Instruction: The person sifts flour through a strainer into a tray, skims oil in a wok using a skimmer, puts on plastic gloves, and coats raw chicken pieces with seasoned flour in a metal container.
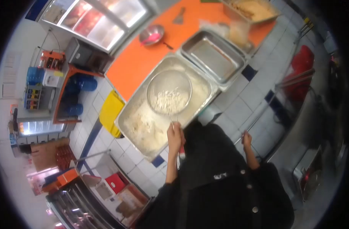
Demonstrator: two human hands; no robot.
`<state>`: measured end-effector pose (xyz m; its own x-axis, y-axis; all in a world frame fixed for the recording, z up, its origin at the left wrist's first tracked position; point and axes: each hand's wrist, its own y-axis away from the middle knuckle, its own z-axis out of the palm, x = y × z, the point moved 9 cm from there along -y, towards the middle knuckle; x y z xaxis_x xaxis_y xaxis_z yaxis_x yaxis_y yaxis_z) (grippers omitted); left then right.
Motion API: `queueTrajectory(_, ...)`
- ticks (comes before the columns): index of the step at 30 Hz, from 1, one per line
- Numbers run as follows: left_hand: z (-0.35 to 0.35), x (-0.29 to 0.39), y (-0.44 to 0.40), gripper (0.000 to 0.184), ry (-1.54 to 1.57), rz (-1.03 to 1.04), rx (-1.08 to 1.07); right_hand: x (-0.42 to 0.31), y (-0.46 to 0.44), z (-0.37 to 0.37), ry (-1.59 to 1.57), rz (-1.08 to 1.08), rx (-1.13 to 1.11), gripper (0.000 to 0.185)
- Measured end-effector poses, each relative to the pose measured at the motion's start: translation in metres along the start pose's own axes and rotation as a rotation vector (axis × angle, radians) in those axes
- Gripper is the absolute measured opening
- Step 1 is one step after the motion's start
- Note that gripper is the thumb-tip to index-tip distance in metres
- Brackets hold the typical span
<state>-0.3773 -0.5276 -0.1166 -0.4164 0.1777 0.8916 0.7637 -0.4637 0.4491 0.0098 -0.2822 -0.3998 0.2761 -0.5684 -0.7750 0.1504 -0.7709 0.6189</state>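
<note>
My left hand (175, 138) is closed around the handle of a round wire-mesh strainer (170, 77), whose red grip end shows below the wrist. Pale floury lumps (168, 100) lie in the strainer's near part. Under it is a large rectangular metal tray (123, 126) of flour (144, 131), with clumps heaped on the near left. Off to the right, my right hand (246, 139) is closed on a long thin metal rod (258, 118) that slants up to the right; what the rod belongs to is unclear.
Beside the flour tray stands a second metal pan (214, 57). An orange table (123, 72) holds a metal bowl (151, 35) with something pink, a spatula (179, 16) and a food tray (254, 11). A yellow bin (110, 114) stands left; metal kitchen equipment (292, 141) is right.
</note>
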Motion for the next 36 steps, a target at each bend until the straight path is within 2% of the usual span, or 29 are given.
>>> queueTrajectory(3, -0.007, -0.004, 0.025, 0.035, -0.012, -0.04, 0.004, -0.009, -0.01, -0.001, 0.005, 0.114, 0.11, 0.039)
queueTrajectory(4, 0.0, 0.009, 0.016, 0.035, -0.039, 0.009, 0.007, -0.013, -0.011, -0.001, 0.017, 0.116, 0.132, 0.039)
queueTrajectory(7, -0.007, 0.004, 0.017, 0.03, -0.084, -0.011, 0.041, -0.022, -0.005, 0.008, 0.038, 0.036, 0.021, 0.039)
queueTrajectory(8, 0.001, 0.009, 0.001, 0.025, -0.096, 0.014, 0.014, -0.025, 0.001, -0.003, 0.038, 0.028, 0.047, 0.039)
queueTrajectory(9, -0.003, 0.003, 0.018, 0.029, -0.006, -0.056, 0.006, -0.034, -0.002, -0.002, 0.052, 0.042, 0.097, 0.039)
queueTrajectory(11, 0.004, 0.009, 0.035, 0.034, -0.06, -0.001, -0.008, -0.037, -0.018, 0.007, 0.037, 0.061, 0.166, 0.038)
queueTrajectory(12, 0.006, 0.004, 0.018, 0.033, -0.052, 0.014, -0.013, -0.038, -0.026, 0.006, 0.05, 0.02, 0.165, 0.038)
queueTrajectory(14, 0.002, 0.003, 0.015, 0.033, -0.046, -0.007, 0.021, 0.001, 0.015, -0.013, 0.118, 0.062, 0.147, 0.037)
queueTrajectory(15, 0.008, 0.015, 0.011, 0.034, -0.032, 0.01, 0.035, -0.002, 0.01, -0.01, 0.113, 0.084, 0.136, 0.037)
queueTrajectory(16, 0.002, 0.002, 0.029, 0.035, 0.004, -0.076, 0.06, -0.014, -0.006, -0.003, 0.092, 0.089, 0.128, 0.037)
queueTrajectory(17, 0.001, -0.003, 0.046, 0.035, 0.029, -0.071, 0.042, -0.02, -0.011, 0.002, 0.073, 0.08, 0.133, 0.037)
queueTrajectory(20, 0.007, -0.007, 0.02, 0.034, 0.02, -0.068, 0.034, 0.017, 0.002, -0.014, 0.06, 0.224, 0.116, 0.037)
queueTrajectory(21, 0.008, -0.004, 0.008, 0.034, 0.039, -0.045, 0.019, 0.023, 0.007, -0.011, 0.055, 0.184, 0.061, 0.037)
queueTrajectory(23, -0.009, -0.02, 0.039, 0.034, 0.062, -0.149, 0.056, -0.002, -0.008, -0.004, 0.022, 0.086, 0.018, 0.037)
queueTrajectory(26, 0.004, 0.003, 0.023, 0.035, -0.015, -0.039, 0.053, 0.014, 0.005, -0.007, 0.067, 0.24, 0.088, 0.037)
queueTrajectory(27, 0.004, 0.004, 0.009, 0.035, -0.04, 0.003, 0.048, 0.025, 0.006, -0.003, 0.065, 0.198, 0.022, 0.038)
queueTrajectory(29, -0.016, -0.01, 0.035, 0.035, -0.005, -0.076, 0.091, 0.003, -0.013, 0.009, 0.024, 0.093, -0.03, 0.039)
queueTrajectory(31, -0.005, -0.004, 0.047, 0.034, 0.049, -0.113, 0.061, 0.007, -0.001, 0.009, 0.055, 0.195, 0.036, 0.04)
queueTrajectory(32, -0.018, -0.025, 0.02, 0.033, -0.067, -0.048, 0.113, 0.008, -0.001, 0.009, 0.075, 0.21, 0.03, 0.04)
queueTrajectory(33, -0.014, -0.019, 0.001, 0.033, -0.072, 0.034, 0.037, 0.014, 0.002, 0.016, 0.104, 0.203, -0.029, 0.04)
queueTrajectory(35, -0.016, 0.002, -0.002, 0.032, 0.02, -0.055, 0.004, 0.007, 0.0, 0.025, 0.115, 0.161, -0.077, 0.041)
queueTrajectory(36, -0.018, 0.008, 0.008, 0.03, 0.009, -0.032, 0.03, 0.003, -0.002, 0.024, 0.12, 0.195, -0.047, 0.041)
